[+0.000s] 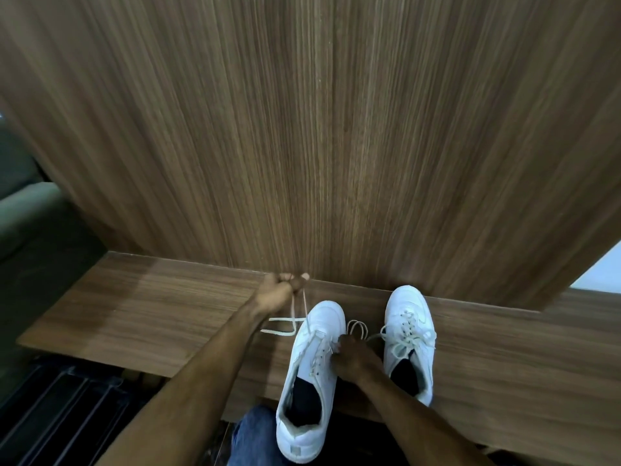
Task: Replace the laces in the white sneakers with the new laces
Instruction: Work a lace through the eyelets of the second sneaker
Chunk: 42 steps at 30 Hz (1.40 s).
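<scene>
Pulling a lace (304,306) away from the left sneaker (311,375), the left hand (280,290) has its fingers curled tight round the lace, stretched out beyond that shoe's toe, close to the wooden wall panel (336,129). The lace runs taut from the fist back to the eyelets near the toe, and its loose end (282,326) lies looped on the wooden shelf (151,314) just left of the left sneaker. The right hand (354,359) rests against the right flank of the left sneaker, fingers bent around its eyelet row, apparently steadying it; whether it pinches a lace there I cannot tell. A small lace loop (358,327) lies just right of the left sneaker's toe, and the right sneaker (410,341), laced and tied, stands beyond that.

The left sneaker's heel overhangs the shelf edge, so a hard tug with a slack steadying grip could drag or tip it off. The loose end could also snag at an eyelet.
</scene>
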Available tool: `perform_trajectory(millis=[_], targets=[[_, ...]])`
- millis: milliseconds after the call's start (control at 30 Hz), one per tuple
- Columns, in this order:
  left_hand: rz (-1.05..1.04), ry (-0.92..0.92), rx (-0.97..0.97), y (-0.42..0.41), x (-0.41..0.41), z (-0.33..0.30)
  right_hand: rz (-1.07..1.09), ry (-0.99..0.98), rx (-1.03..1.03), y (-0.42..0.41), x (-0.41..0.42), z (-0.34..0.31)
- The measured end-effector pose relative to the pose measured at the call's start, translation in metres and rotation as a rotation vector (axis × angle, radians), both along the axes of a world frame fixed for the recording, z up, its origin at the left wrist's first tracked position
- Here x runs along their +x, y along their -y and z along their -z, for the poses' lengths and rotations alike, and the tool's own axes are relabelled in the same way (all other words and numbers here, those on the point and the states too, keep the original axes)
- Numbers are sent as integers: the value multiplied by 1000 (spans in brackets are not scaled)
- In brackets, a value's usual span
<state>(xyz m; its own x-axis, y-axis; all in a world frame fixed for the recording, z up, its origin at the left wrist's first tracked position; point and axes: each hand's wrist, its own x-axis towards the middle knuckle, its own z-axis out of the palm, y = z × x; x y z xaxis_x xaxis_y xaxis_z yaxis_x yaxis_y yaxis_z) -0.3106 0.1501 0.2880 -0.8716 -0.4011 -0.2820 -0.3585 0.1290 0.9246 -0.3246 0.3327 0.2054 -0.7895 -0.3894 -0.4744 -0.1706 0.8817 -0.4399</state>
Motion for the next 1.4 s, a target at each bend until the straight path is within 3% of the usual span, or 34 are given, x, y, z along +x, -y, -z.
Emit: perform_trajectory(millis=[200,333,433,567,700,933,1033,1167,1300,1400], targets=[[-152,-184,228,-4,-10,-50,126,138,-149,-6,2,13],[-176,-173,216,1,-14,-60,127,215,-187,-11,-9,-14],[-191,-172,223,5,-13,-63,269,297,-470,-14,-28,-62],[-230,-268,270,2,-14,-73,334,156,-824,-15,-54,-136],[-226,-409,182,-8,-19,-100,290,53,-996,-6,-61,-189],[-45,-575,-115,-16,-28,-126,178,50,-1259,5,-49,-234],[1,-569,-217,-9,-35,-109,140,36,-1277,7,-45,-234],[-153,-369,-637,-6,-18,-73,240,76,-1253,5,-40,-217],[-56,-691,-424,-44,16,-34,370,210,-1212,7,-36,-196],[7,-740,-364,-74,31,3,402,338,-1123,9,-30,-179]])
